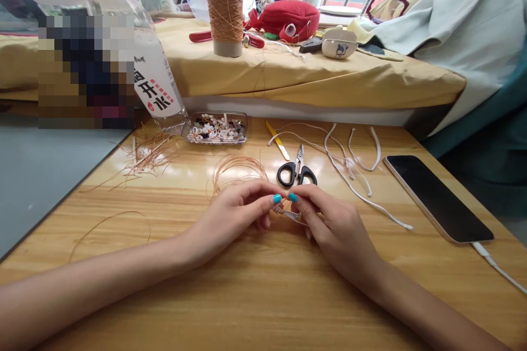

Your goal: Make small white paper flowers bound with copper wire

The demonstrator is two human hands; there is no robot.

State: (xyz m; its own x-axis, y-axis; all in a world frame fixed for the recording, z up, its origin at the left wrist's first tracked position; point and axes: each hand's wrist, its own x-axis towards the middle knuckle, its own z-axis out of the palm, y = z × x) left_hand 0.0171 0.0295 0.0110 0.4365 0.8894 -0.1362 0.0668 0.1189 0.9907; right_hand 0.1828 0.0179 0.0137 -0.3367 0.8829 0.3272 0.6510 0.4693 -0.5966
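From where I stand, the left hand and right hand nearly meet, fingertips pinched on a wired white cord between them, at the dial's centre. Copper coil at ten o'clock, scissors at twelve; farther, a dish, then a thread spool, both at eleven.

The left hand and right hand meet over the worktop, a small piece between them. Just behind the left hand lies a wire coil; beyond that, a tray holds little pieces, with a bottle left of it and wire scraps nearer. Scissors lie just behind the right hand's fingertips, tweezers beyond. Cords spread behind the right hand, a phone to its right. Well behind both hands, a ledge carries a spool, pouch and case.
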